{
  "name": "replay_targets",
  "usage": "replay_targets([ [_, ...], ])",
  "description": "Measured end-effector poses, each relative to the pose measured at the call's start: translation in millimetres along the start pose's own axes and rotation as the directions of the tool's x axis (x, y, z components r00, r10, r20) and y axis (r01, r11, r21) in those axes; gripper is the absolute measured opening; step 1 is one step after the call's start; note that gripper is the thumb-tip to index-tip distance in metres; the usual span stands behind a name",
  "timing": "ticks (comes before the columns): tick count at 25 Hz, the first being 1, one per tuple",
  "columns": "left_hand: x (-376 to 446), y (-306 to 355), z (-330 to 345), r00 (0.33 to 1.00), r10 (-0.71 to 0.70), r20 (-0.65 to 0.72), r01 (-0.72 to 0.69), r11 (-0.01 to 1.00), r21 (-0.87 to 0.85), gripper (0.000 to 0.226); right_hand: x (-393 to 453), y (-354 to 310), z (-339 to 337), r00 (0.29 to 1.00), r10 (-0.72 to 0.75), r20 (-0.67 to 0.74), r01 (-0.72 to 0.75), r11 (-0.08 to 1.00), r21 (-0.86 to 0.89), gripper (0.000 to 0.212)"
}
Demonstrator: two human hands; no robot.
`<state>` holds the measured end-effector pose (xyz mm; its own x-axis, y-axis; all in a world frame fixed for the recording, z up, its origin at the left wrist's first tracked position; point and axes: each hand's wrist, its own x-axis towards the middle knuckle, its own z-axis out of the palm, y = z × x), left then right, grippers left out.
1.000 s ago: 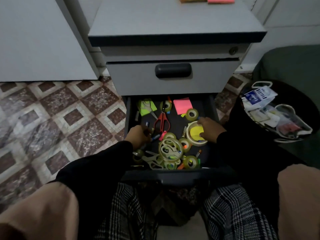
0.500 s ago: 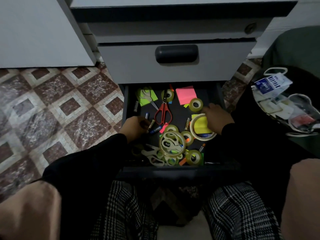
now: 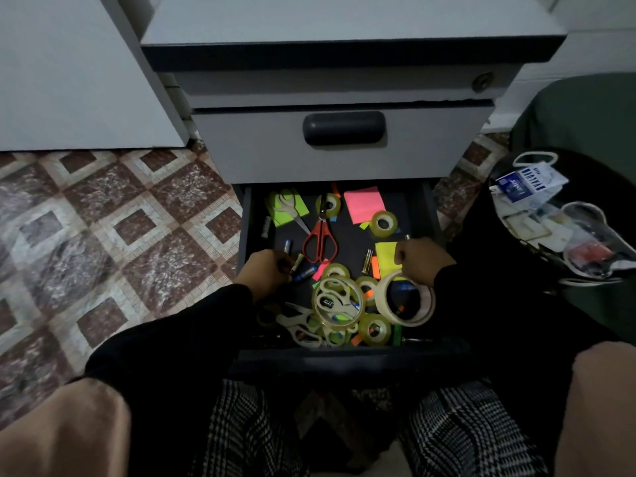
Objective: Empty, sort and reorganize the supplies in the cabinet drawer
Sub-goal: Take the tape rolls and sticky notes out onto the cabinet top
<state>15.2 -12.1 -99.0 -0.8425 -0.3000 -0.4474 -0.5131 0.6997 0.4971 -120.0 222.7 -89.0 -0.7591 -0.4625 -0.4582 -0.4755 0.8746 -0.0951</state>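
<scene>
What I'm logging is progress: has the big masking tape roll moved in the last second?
Yes. The right hand has pulled the masking tape roll off the yellow note, toward the drawer front, tilted up.

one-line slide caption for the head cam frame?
Both hands, left and right, reach into the open drawer cluttered with tape rolls, scissors and sticky notes.

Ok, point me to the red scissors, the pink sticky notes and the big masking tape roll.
red scissors [image 3: 319, 243]: head view, handle loops.
pink sticky notes [image 3: 364, 204]: head view, pad's top sheet.
masking tape roll [image 3: 382, 297]: head view, left rim.
</scene>
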Motion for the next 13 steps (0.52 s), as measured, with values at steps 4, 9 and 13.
replay_targets([
  [4,8.7,2.3,5.1,0.999,-0.012,-0.037,0.014,0.999,0.042,0.028,12.9,-3.2,18.4,0.999,0.005,-0.048,-0.003,0.999,0.04,0.032],
  [9,34.2,4.8,4.0,0.983,0.05,-0.177,-0.025,0.99,0.139,0.032,26.0,-1.9,19.4,0.999,0.043,-0.001,-0.042,0.999,0.033,0.042],
  [13,66.4,-1.0,3.9,0.994,0.035,-0.102,0.006,0.926,0.377,0.043,33.3,-0.6,20.3,0.999,0.051,0.009,-0.051,0.998,0.031,0.045],
])
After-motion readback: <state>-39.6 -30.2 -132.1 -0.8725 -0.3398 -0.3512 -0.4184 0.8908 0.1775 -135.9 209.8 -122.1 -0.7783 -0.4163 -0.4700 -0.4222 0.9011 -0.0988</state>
